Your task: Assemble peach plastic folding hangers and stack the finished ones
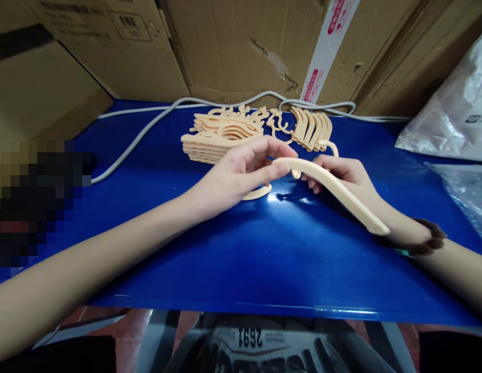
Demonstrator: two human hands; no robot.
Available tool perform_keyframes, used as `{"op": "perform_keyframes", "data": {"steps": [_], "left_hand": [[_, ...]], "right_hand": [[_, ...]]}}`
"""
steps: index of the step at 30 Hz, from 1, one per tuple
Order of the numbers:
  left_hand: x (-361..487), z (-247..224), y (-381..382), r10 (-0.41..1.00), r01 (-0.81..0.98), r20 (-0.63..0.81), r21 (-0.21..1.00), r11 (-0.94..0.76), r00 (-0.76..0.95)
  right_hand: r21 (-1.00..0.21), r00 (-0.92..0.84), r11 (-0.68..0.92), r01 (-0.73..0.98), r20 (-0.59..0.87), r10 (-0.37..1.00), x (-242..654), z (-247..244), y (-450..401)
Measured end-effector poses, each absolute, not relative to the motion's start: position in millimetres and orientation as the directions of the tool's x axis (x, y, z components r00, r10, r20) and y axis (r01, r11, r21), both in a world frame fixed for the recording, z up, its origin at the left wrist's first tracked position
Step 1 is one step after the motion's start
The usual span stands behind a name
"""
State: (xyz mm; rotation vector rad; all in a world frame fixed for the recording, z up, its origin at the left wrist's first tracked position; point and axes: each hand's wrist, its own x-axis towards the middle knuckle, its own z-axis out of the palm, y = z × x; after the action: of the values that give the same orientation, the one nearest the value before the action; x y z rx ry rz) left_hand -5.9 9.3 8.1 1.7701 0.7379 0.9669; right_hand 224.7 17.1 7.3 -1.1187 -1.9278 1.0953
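My left hand (250, 166) is closed in a pinch on one end of a curved cream plastic hanger arm (336, 186). The arm's free end slants down to the right, in front of my right wrist. Behind it, my right hand (347, 176) is curled around a cream hanger hook (331, 146), whose curved tip shows above the fingers. The lower part of that hook is mostly hidden by the arm and my fingers. Beneath my left hand, another curved cream piece (260, 193) lies on the table, partly covered.
Stacked cream hangers (209, 147) lie behind my left hand, with several loose hooks (279, 124) and a row of hanger arms (312, 127) beside them. A grey cable (147, 127) crosses the blue table (241, 269). Cardboard boxes (241, 52) stand behind; plastic bags (450, 103) lie right.
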Motion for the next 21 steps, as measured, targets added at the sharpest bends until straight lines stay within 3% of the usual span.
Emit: {"op": "perform_keyframes", "data": {"steps": [3,6,17,19,21], "left_hand": [[-6.5,9.5,13.1,0.857,-0.143,0.220,0.975,-0.172,0.467],[-6.2,12.2,13.0,0.875,-0.176,0.144,0.982,-0.068,0.462],[-6.0,26.0,-5.9,0.805,0.300,0.016,0.924,-0.239,0.592],[-6.4,24.4,-7.8,0.823,0.444,0.094,0.805,-0.394,0.561],[-7.1,20.7,-9.0,0.801,0.630,0.258,0.507,-0.588,0.541]], "right_hand": [[-0.878,-0.435,0.297,0.375,0.116,0.893,225.2,6.5,17.8],[-0.873,-0.418,0.288,0.393,0.109,0.902,224.1,6.0,17.4],[-0.850,-0.457,0.359,0.385,0.163,0.874,224.1,1.8,19.7],[-0.851,-0.463,0.367,0.377,0.170,0.870,224.0,0.7,19.8],[-0.848,-0.471,0.374,0.375,0.173,0.865,223.8,0.8,19.6]]}}
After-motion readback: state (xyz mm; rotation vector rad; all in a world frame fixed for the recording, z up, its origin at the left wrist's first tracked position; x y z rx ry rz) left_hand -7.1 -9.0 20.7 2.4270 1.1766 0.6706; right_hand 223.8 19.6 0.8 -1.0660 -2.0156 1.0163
